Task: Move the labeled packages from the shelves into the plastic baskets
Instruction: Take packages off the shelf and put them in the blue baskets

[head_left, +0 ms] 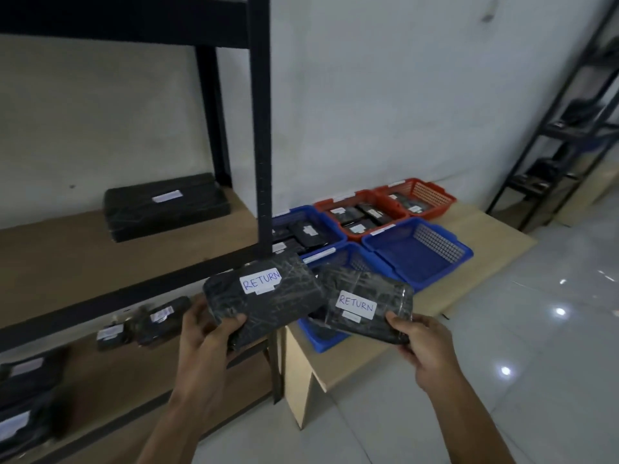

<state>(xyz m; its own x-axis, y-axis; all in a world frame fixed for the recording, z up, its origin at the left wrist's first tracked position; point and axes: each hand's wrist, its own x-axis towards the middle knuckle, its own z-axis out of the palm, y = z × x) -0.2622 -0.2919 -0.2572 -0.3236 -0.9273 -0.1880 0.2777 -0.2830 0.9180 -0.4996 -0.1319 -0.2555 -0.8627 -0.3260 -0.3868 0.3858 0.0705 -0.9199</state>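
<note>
Left hand (207, 333): gripping a RETURN package (264, 296), held up before the shelf (100, 262).
Right hand (422, 346): pinching a second one (365, 304), above the baskets (418, 252).
Done: several baskets part-filled.
Left: both drops, more packages shelved.

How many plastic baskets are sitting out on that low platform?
5: two red baskets at the back, far one and nearer one; three blue, one beside the shelf post, an empty one, and one mostly hidden behind the held packages.

Blue baskets (418, 252): three. Red baskets (365, 209): two. Held packages (264, 296): two.
</note>
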